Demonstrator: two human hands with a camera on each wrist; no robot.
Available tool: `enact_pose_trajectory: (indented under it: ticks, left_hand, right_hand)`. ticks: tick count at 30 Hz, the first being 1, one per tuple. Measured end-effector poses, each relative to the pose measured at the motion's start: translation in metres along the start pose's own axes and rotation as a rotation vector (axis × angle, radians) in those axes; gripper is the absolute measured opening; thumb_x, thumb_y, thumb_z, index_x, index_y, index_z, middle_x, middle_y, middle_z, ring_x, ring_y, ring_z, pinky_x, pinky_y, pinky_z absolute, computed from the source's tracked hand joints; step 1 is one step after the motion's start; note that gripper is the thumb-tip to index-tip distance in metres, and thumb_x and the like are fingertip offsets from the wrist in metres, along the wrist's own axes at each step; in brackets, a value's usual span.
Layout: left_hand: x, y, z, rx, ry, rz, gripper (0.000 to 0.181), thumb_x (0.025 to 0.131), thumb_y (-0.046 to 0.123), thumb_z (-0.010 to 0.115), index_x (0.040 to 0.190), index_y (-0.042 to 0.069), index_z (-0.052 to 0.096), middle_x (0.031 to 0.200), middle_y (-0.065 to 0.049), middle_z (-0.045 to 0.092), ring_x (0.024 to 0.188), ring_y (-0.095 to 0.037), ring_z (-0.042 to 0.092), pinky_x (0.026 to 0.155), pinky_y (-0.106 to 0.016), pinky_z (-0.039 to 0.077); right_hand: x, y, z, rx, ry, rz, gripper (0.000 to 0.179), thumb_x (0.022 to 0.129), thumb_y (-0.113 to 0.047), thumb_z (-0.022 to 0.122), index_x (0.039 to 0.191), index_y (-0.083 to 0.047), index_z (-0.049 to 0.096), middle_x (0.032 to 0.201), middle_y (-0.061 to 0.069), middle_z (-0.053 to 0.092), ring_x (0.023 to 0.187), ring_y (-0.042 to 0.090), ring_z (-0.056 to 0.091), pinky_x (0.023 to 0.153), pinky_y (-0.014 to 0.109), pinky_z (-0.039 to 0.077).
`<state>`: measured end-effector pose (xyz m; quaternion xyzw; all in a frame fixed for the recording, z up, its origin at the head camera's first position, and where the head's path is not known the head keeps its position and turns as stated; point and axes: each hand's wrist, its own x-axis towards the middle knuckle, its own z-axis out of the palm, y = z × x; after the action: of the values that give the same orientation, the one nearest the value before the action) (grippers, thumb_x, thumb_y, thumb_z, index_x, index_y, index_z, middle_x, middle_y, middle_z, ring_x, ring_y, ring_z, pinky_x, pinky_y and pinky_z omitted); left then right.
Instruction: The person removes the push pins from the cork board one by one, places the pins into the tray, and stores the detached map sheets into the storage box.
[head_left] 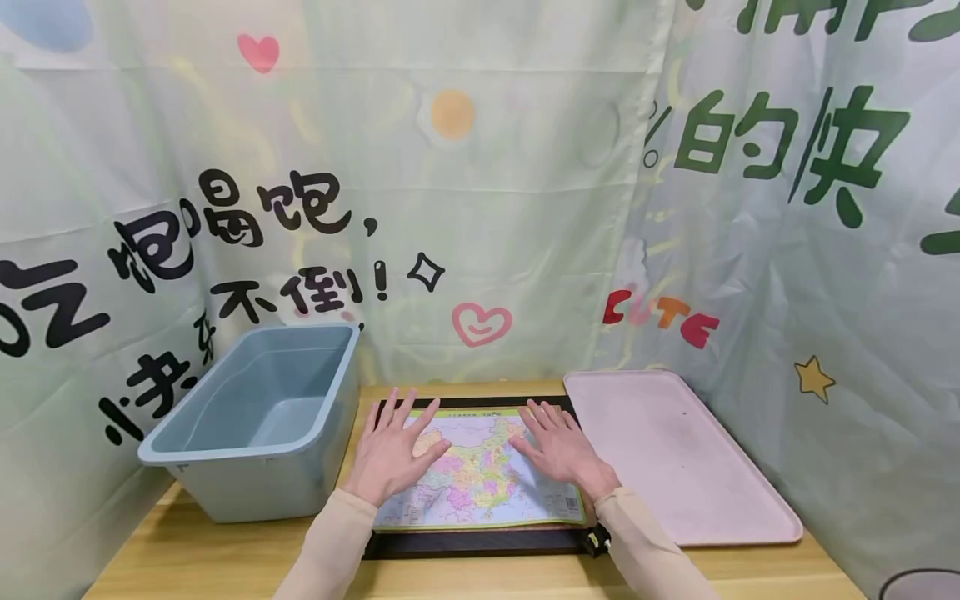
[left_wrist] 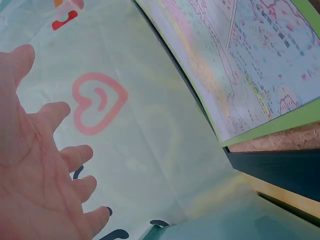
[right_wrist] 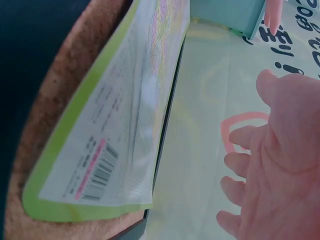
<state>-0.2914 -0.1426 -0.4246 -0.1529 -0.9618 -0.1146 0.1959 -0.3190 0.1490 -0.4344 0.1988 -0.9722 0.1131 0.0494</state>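
Note:
A colourful printed map sheet point(head_left: 480, 475) with a green-yellow border lies on a cork board point(right_wrist: 55, 85) inside a black frame point(head_left: 480, 546). Over the left part of the map, my left hand point(head_left: 392, 454) is held with its fingers spread. My right hand point(head_left: 561, 446) is over the map's right part, fingers likewise spread and nothing in them. In the left wrist view the palm of the left hand point(left_wrist: 42, 160) appears apart from the map. The right wrist view has the right hand point(right_wrist: 285, 155) apart from the map's barcode corner.
A deep blue-grey plastic bin point(head_left: 273, 487) stands left of the frame. To the right lies a pale pink tray point(head_left: 675, 458). A small black item point(head_left: 596, 540) sits at the frame's lower right corner. Printed cloth point(head_left: 487, 208) hangs behind the wooden table point(head_left: 225, 558).

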Motion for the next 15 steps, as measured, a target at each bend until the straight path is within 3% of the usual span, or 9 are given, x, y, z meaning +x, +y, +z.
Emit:
enact_pose_trajectory:
  ticks: [6, 15]
  left_hand:
    - [-0.0014, -0.0022, 0.0007, 0.011, 0.019, -0.005, 0.066, 0.092, 0.065, 0.050, 0.150, 0.033, 0.042, 0.159, -0.012, 0.033, 0.150, -0.038, 0.018, 0.119, -0.059, 0.012]
    - [0.0029, -0.0019, 0.0024, 0.009, 0.036, 0.008, 0.065, 0.094, 0.065, 0.046, 0.150, 0.033, 0.040, 0.160, -0.011, 0.031, 0.151, -0.037, 0.017, 0.119, -0.060, 0.015]
  right_hand:
    - [0.0016, 0.0009, 0.0009, 0.002, 0.016, -0.056, 0.066, 0.103, -0.051, 0.039, 0.155, -0.010, 0.031, 0.162, 0.012, 0.026, 0.151, 0.033, 0.020, 0.122, 0.052, 0.013]
    - [0.0037, 0.0022, -0.0003, 0.061, 0.101, -0.093, 0.057, 0.099, -0.039, 0.056, 0.143, -0.004, 0.051, 0.154, 0.017, 0.041, 0.144, 0.037, 0.035, 0.118, 0.058, 0.020]
